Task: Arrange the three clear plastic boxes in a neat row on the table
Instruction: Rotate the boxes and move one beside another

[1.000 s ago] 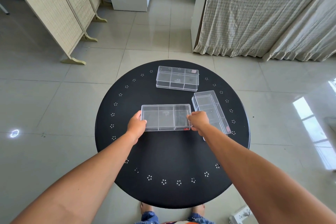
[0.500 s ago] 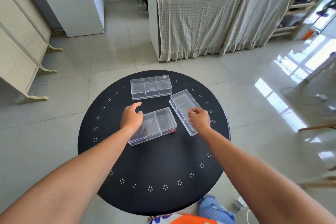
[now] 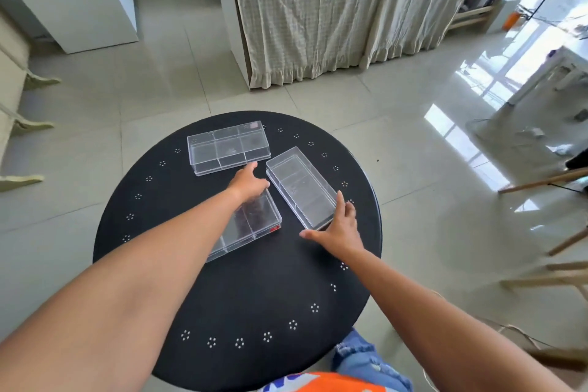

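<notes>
round black table point(image 3: 241, 289) on glossy tiles; both hands spread open over clear boxes point(image 3: 228, 147).

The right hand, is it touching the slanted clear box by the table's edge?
Touching. In the head view the right hand has its fingers spread against the near corner of the slanted clear box, with no black table showing between them.

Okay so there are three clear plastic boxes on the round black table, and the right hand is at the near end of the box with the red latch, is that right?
Not quite. The head view shows the right hand at the near end of the plain angled box on the right side. The box with the red latch lies under the left hand. The rest holds: three clear boxes, the third being the divided box at the back, sit on the round black table.
</notes>
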Demonstrator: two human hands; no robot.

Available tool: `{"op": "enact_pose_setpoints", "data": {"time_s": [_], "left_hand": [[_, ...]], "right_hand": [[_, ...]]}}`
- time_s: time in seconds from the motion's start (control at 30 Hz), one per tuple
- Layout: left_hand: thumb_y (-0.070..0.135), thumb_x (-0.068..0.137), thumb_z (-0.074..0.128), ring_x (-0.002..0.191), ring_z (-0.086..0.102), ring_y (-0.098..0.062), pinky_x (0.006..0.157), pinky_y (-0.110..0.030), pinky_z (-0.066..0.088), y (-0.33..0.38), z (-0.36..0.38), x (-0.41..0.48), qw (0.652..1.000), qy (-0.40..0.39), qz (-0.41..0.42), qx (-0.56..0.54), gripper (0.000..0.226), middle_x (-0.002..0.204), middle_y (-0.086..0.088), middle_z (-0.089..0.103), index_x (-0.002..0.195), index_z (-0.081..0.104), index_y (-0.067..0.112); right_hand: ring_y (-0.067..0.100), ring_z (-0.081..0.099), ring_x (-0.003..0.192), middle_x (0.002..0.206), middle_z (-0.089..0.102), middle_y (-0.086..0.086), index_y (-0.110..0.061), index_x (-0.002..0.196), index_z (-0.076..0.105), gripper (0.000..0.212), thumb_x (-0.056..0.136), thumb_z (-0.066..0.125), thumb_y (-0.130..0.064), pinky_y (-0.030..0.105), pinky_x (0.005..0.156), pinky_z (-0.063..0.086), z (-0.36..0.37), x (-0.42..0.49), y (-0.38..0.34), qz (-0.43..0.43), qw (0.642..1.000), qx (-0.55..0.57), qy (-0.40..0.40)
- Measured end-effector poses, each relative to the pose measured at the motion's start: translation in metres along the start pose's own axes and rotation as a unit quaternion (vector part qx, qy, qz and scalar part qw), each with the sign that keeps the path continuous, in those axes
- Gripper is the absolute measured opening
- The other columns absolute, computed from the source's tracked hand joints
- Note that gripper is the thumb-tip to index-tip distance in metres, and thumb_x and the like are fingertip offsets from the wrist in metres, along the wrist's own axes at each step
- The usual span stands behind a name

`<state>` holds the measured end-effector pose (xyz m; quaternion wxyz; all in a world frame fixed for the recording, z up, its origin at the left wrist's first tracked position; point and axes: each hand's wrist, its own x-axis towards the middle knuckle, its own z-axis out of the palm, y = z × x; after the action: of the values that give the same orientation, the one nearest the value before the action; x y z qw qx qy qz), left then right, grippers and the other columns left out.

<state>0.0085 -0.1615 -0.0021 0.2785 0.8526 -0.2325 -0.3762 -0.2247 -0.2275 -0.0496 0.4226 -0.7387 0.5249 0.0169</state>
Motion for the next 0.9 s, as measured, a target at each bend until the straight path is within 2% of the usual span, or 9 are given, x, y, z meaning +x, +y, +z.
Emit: {"op": "enact_pose_setpoints", "data": {"time_s": [0.13,0.27,0.33,0.43,0.5,0.6,0.7,0.8,0.9], "left_hand": [[0.02,0.086,0.057,0.136,0.047,-0.028,0.108,-0.034,0.038,0.013,0.008,0.011,0.999,-0.012,-0.027,-0.03,0.076,0.156,-0.011,0.04,0.155,0.025,0.021],[0.013,0.087,0.051,0.139,0.041,-0.025,0.111,-0.034,0.034,0.029,0.017,0.027,0.995,-0.025,-0.043,-0.092,0.074,0.151,-0.008,0.043,0.156,0.025,0.017],[0.012,0.087,0.049,0.135,0.042,-0.022,0.103,-0.027,0.032,0.035,0.022,0.033,0.993,-0.026,-0.041,-0.109,0.07,0.135,-0.001,0.048,0.154,0.03,0.014],[0.011,0.084,0.051,0.117,0.048,-0.015,0.094,-0.023,0.032,0.041,0.028,0.043,0.989,-0.01,-0.022,-0.147,0.059,0.137,-0.002,0.053,0.143,0.046,0.012],[0.0,0.085,0.049,0.117,0.049,-0.012,0.093,-0.024,0.037,0.046,0.029,0.048,0.984,-0.001,0.0,-0.18,0.054,0.136,0.001,0.053,0.136,0.051,0.015],[-0.003,0.079,0.047,0.11,0.05,-0.015,0.083,-0.023,0.041,0.055,0.026,0.053,0.977,-0.012,0.02,-0.213,0.061,0.121,0.005,0.057,0.135,0.052,0.021],[0.002,0.074,0.049,0.106,0.049,-0.017,0.086,-0.027,0.037,0.061,0.018,0.056,0.972,-0.056,0.035,-0.224,0.07,0.11,0.003,0.057,0.139,0.047,0.026],[-0.001,0.083,0.059,0.117,0.049,-0.017,0.093,-0.029,0.033,0.063,0.016,0.06,0.971,-0.085,0.05,-0.217,0.069,0.132,-0.002,0.05,0.144,0.039,0.025],[0.007,0.084,0.071,0.133,0.041,-0.019,0.104,-0.033,0.031,0.06,0.017,0.065,0.971,-0.079,0.057,-0.218,0.07,0.141,-0.003,0.041,0.143,0.038,0.026]], "right_hand": [[0.024,0.02,0.151,0.164,0.004,0.001,-0.039,0.155,0.002,0.125,0.061,0.083,-0.058,0.047,0.113,0.036,0.005,0.011,0.002,-0.041,0.998,0.007,0.038],[0.017,0.043,0.129,0.147,0.019,-0.006,-0.041,0.148,0.018,0.1,0.069,0.079,-0.049,0.036,0.096,0.047,-0.008,0.026,0.007,-0.077,0.996,0.029,0.032],[0.012,0.045,0.122,0.14,0.022,-0.008,-0.042,0.144,0.027,0.091,0.069,0.078,-0.046,0.032,0.098,0.046,-0.02,0.036,0.01,-0.091,0.994,0.06,0.024],[0.011,0.052,0.112,0.133,0.031,-0.006,-0.037,0.137,0.042,0.075,0.072,0.078,-0.04,0.022,0.097,0.042,-0.04,0.053,0.012,-0.1,0.988,0.11,0.031],[0.007,0.059,0.097,0.125,0.042,-0.003,-0.033,0.13,0.053,0.063,0.073,0.078,-0.041,0.015,0.09,0.041,-0.057,0.066,0.009,-0.094,0.983,0.151,0.043],[0.01,0.059,0.078,0.103,0.059,0.003,-0.025,0.115,0.064,0.051,0.069,0.071,-0.048,0.024,0.079,0.049,-0.085,0.086,0.003,-0.047,0.959,0.279,0.022],[0.021,0.057,0.064,0.08,0.055,0.009,-0.02,0.104,0.065,0.053,0.067,0.066,-0.057,0.036,0.066,0.054,-0.113,0.106,-0.003,0.03,0.924,0.373,-0.078],[0.034,0.063,0.069,0.087,0.059,0.021,-0.016,0.106,0.063,0.064,0.065,0.061,-0.065,0.043,0.072,0.059,-0.13,0.124,-0.005,0.098,0.903,0.377,-0.182],[0.042,0.069,0.077,0.1,0.057,0.027,-0.013,0.109,0.066,0.063,0.079,0.054,-0.068,0.049,0.078,0.059,-0.143,0.142,-0.009,0.14,0.879,0.376,-0.256]]}}
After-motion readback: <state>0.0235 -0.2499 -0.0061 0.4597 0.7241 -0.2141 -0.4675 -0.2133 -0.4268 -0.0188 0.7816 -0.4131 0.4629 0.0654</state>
